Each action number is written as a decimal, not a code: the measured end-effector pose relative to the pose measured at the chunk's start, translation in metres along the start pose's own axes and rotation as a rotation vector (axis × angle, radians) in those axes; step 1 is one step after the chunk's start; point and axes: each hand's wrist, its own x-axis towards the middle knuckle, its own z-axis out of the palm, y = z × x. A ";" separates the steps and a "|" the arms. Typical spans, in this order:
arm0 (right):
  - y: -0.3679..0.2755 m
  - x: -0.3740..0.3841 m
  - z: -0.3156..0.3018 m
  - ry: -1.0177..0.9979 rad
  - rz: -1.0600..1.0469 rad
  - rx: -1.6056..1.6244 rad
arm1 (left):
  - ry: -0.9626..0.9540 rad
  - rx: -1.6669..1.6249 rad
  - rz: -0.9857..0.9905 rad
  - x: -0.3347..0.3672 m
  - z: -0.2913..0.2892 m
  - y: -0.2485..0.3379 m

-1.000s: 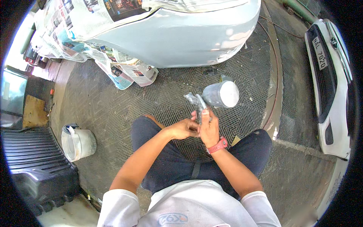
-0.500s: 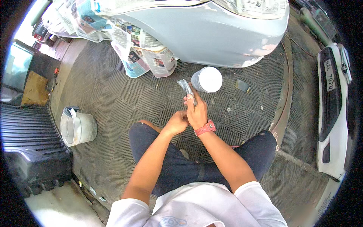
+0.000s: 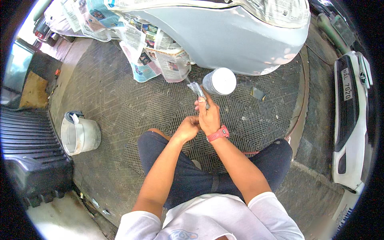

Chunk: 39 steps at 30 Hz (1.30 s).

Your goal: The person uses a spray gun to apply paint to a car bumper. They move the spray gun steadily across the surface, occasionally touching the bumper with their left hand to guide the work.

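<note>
The floor (image 3: 120, 108) was a dark rubber mat with a woven, herringbone-like pattern, running out to a curved raised edge at about 3 o'clock. At 12 o'clock stood a pale grey car body panel (image 3: 240, 36), its upper parts masked with sheets of newspaper (image 3: 160, 60) that hung down to the mat. At 9 o'clock a white bucket (image 3: 80, 134) lay tilted on the mat, and a black ribbed plastic part (image 3: 28, 152) sat beyond it at the rim. A white car bumper (image 3: 352, 120) stood along the 3 o'clock side.

The person sat on the mat with both forearms reaching forward. The right hand (image 3: 209, 116) was closed around the handle of a spray gun (image 3: 200, 94), held up at about 12 o'clock from the hands, just short of the panel; its white paint cup (image 3: 219, 81) stood beside the gun at 1 o'clock. A red wristband (image 3: 218, 133) circled the right wrist. The left hand (image 3: 188, 127) was curled shut and pressed against the right hand's base; what its grip held was hidden.

The gun's nozzle was small and partly covered by fingers. A small dark scrap (image 3: 258, 93) lay on the mat at 2 o'clock, too small to identify.
</note>
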 end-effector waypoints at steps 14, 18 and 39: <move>0.023 -0.097 -0.066 -0.023 0.014 -0.051 | 0.109 -0.004 -0.117 0.026 -0.014 0.002; 0.027 -0.133 -0.083 -0.072 -0.133 -0.212 | -0.005 -0.003 -0.168 0.024 -0.020 0.023; 0.051 -0.150 -0.088 -0.069 -0.137 -0.269 | -0.061 0.183 -0.120 0.034 0.006 0.012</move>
